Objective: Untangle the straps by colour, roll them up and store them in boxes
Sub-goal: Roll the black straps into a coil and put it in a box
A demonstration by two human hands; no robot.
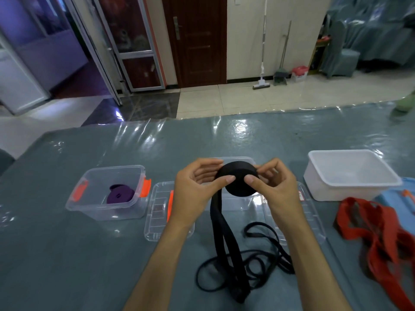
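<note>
Here both hands, the left hand (pixel 194 187) and the right hand (pixel 277 185), pinch the black strap roll (pixel 239 180) between thumbs and fingers above the worktop (pixel 67 254), its unwound tail (pixel 224 239) hanging down into loose coils just below. The rolling step looks partway done; next the slack probably needs feeding in evenly, kept flat. Left of the roll a clear box (pixel 105 194) holds a purple strap roll (pixel 120 194); right of it lie a white tub (pixel 350 176) and tangled red straps (pixel 377 234).

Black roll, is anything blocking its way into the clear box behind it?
Nothing visible does. The black roll, held by both hands, sits right above the open clear box; its lid lies off, beside it.
</note>
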